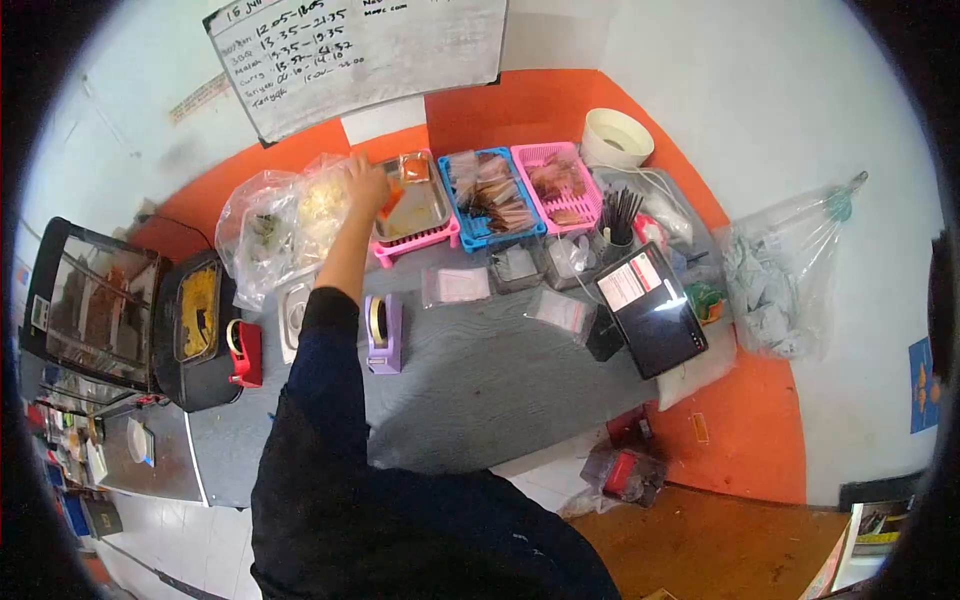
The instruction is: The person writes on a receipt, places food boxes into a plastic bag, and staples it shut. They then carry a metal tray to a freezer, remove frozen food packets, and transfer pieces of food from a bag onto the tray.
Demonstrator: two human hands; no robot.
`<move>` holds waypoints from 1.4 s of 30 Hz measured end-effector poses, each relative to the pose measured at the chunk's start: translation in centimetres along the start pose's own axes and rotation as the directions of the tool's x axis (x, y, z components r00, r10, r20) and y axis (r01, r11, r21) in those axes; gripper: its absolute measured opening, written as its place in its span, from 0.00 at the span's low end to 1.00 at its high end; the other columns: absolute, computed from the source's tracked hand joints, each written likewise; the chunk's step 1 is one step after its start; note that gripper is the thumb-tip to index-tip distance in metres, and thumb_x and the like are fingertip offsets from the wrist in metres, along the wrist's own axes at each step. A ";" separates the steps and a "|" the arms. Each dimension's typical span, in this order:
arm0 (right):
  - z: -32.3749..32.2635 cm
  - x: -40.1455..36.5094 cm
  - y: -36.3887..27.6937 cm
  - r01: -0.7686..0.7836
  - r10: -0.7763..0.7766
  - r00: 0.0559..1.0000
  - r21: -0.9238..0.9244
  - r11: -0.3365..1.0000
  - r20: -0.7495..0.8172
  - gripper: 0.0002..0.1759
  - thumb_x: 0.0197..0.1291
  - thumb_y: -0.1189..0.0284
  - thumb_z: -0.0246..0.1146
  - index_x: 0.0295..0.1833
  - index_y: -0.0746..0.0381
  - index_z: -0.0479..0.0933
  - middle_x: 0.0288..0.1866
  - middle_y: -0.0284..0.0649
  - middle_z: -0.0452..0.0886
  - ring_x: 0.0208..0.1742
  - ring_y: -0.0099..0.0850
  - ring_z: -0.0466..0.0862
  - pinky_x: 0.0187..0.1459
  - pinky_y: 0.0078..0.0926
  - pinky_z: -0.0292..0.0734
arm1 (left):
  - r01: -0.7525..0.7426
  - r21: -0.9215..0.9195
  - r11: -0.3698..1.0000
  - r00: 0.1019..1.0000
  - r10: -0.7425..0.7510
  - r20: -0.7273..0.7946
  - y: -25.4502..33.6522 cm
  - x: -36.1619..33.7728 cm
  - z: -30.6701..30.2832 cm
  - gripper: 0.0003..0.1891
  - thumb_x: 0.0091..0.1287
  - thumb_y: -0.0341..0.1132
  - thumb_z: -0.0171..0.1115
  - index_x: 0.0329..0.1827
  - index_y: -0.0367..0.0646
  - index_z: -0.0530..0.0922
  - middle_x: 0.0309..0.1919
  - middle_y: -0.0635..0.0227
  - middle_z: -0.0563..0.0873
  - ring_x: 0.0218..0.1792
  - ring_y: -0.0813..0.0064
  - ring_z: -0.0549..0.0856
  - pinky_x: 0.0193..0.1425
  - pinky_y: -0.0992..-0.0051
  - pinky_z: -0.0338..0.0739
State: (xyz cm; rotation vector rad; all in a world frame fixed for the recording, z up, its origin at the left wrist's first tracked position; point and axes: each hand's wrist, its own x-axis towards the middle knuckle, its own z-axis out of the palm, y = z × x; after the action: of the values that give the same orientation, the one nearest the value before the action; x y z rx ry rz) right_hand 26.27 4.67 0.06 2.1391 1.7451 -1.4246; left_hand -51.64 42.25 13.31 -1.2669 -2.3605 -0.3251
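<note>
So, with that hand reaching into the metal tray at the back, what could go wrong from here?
The left hand is stretched far over the table, and its sleeve passes right by the purple tape dispenser, which it might knock. The orange piece at the hand hangs at the metal tray rim; the grip on it is unclear, so it could drop outside.
</note>
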 end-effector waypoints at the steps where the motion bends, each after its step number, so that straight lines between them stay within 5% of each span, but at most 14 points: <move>1: -0.6 0.4 -0.5 0.033 -0.033 0.999 0.000 0.999 0.022 0.13 0.63 0.65 0.53 0.46 0.64 0.73 0.39 0.40 0.75 0.38 0.32 0.73 0.38 0.30 0.69 | -0.044 0.078 0.996 0.990 0.053 -0.128 0.4 0.3 -0.9 0.16 0.55 0.41 0.62 0.43 0.42 0.82 0.57 0.48 0.73 0.63 0.48 0.66 0.65 0.49 0.60; 6: -5.0 8.0 -8.3 0.352 -0.343 0.912 -0.002 0.936 0.224 0.12 0.63 0.66 0.54 0.41 0.65 0.75 0.34 0.38 0.78 0.33 0.28 0.76 0.33 0.28 0.72 | -0.201 -0.485 0.851 0.978 0.147 -0.147 8.7 -3.9 -11.2 0.14 0.56 0.42 0.62 0.38 0.42 0.81 0.32 0.52 0.83 0.39 0.54 0.83 0.44 0.59 0.76; 8: -6.9 12.3 -14.8 0.498 -0.471 0.813 0.011 0.867 0.342 0.12 0.63 0.67 0.54 0.40 0.65 0.76 0.32 0.37 0.79 0.30 0.27 0.77 0.31 0.27 0.73 | -0.114 -0.887 0.448 0.984 0.172 -0.040 13.3 -11.1 -12.0 0.10 0.58 0.39 0.60 0.35 0.44 0.83 0.34 0.57 0.85 0.36 0.58 0.84 0.39 0.61 0.77; 11: -7.9 17.4 -27.2 0.594 -0.556 0.678 0.088 0.800 0.481 0.11 0.63 0.67 0.55 0.40 0.64 0.77 0.31 0.35 0.80 0.29 0.26 0.78 0.30 0.25 0.74 | -0.075 -0.933 0.353 0.851 0.511 0.125 16.9 -23.2 -22.4 0.09 0.58 0.39 0.61 0.37 0.47 0.81 0.32 0.60 0.85 0.35 0.59 0.83 0.40 0.63 0.77; 13: -6.1 18.5 -37.5 0.571 -0.564 0.645 0.166 0.804 0.516 0.11 0.64 0.65 0.54 0.44 0.61 0.75 0.35 0.35 0.80 0.29 0.27 0.79 0.30 0.25 0.76 | -0.291 -0.949 0.121 0.851 0.486 -0.199 18.6 -29.4 -23.4 0.09 0.56 0.42 0.61 0.36 0.49 0.81 0.34 0.65 0.85 0.34 0.61 0.84 0.37 0.63 0.78; 16: -0.1 18.7 -50.0 0.586 -0.586 0.576 0.212 0.782 0.570 0.13 0.65 0.61 0.53 0.49 0.57 0.71 0.40 0.35 0.79 0.30 0.29 0.81 0.26 0.26 0.77 | -0.020 -0.986 0.166 0.776 0.624 0.090 19.0 -35.1 -24.7 0.10 0.55 0.43 0.62 0.30 0.47 0.79 0.29 0.66 0.82 0.32 0.63 0.83 0.34 0.63 0.76; 22: 12.8 19.5 -64.9 0.659 -0.814 0.526 0.487 0.573 0.246 0.10 0.66 0.65 0.53 0.48 0.56 0.71 0.39 0.36 0.79 0.29 0.26 0.82 0.21 0.27 0.75 | 0.181 -0.963 0.201 0.955 0.197 0.220 14.6 -38.0 -28.5 0.09 0.51 0.39 0.64 0.29 0.44 0.78 0.25 0.68 0.80 0.29 0.66 0.82 0.30 0.65 0.74; 26: 18.9 21.0 -67.8 0.860 -0.911 0.403 0.304 0.409 0.086 0.12 0.62 0.69 0.55 0.50 0.57 0.72 0.37 0.38 0.80 0.28 0.29 0.82 0.21 0.27 0.76 | 0.182 -0.967 0.179 0.982 0.009 0.186 9.9 -40.3 -30.6 0.09 0.49 0.38 0.64 0.28 0.42 0.77 0.22 0.69 0.76 0.26 0.67 0.80 0.28 0.67 0.72; 29: 20.5 23.2 -67.4 0.877 -0.904 -0.293 -0.464 -0.124 -0.311 0.11 0.56 0.75 0.56 0.45 0.66 0.75 0.33 0.42 0.81 0.25 0.35 0.81 0.21 0.27 0.74 | 0.174 -0.973 0.151 0.985 -0.013 0.174 6.8 -43.6 -34.9 0.08 0.49 0.35 0.64 0.27 0.41 0.76 0.20 0.70 0.73 0.24 0.70 0.78 0.27 0.70 0.70; 30: 20.7 22.0 -66.6 0.879 -0.906 -0.288 -0.461 -0.122 -0.309 0.11 0.56 0.75 0.56 0.45 0.66 0.75 0.33 0.42 0.81 0.25 0.35 0.81 0.21 0.27 0.74 | 0.180 -0.972 0.151 0.984 -0.015 0.180 5.9 -44.9 -36.9 0.08 0.49 0.35 0.64 0.27 0.41 0.76 0.20 0.70 0.73 0.24 0.70 0.78 0.27 0.70 0.70; 32: 20.9 20.2 -64.3 0.716 -0.632 0.694 0.415 0.561 -0.344 0.10 0.56 0.73 0.54 0.41 0.65 0.77 0.36 0.51 0.82 0.29 0.43 0.83 0.22 0.32 0.78 | 0.117 -0.992 -0.036 0.990 0.079 0.114 4.4 -47.8 -40.8 0.08 0.48 0.32 0.64 0.27 0.40 0.75 0.20 0.70 0.71 0.23 0.73 0.75 0.26 0.73 0.68; 33: 21.3 20.4 -63.7 0.543 -0.487 0.833 0.557 0.628 -0.264 0.11 0.56 0.71 0.54 0.41 0.64 0.77 0.36 0.49 0.81 0.29 0.42 0.83 0.22 0.32 0.77 | 0.130 -0.990 -0.048 0.988 0.094 0.125 3.8 -49.3 -42.2 0.08 0.48 0.32 0.64 0.27 0.40 0.75 0.20 0.70 0.71 0.23 0.73 0.75 0.26 0.73 0.68; 39: 25.2 13.8 -56.5 0.497 -0.621 0.761 0.784 0.371 -0.189 0.14 0.59 0.59 0.56 0.40 0.60 0.74 0.32 0.37 0.78 0.27 0.32 0.80 0.23 0.28 0.72 | 0.265 -0.960 -0.088 0.959 0.125 0.253 1.7 -59.3 -43.8 0.10 0.53 0.31 0.63 0.35 0.40 0.73 0.22 0.70 0.72 0.23 0.78 0.73 0.27 0.76 0.67; 42: 22.6 -1.1 -46.9 0.274 -0.832 0.552 0.932 0.239 0.051 0.09 0.61 0.64 0.55 0.39 0.58 0.72 0.24 0.34 0.74 0.23 0.26 0.76 0.18 0.22 0.66 | 0.798 -0.598 -0.075 0.563 0.448 0.695 3.0 -66.4 -39.0 0.14 0.62 0.36 0.59 0.49 0.40 0.75 0.35 0.67 0.80 0.35 0.76 0.79 0.38 0.74 0.74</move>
State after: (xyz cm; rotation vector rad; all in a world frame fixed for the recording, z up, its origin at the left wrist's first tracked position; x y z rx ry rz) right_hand -24.51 8.89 10.68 0.6932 1.7977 -3.3056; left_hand -6.60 -20.27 15.45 -1.6946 -2.9755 -2.8262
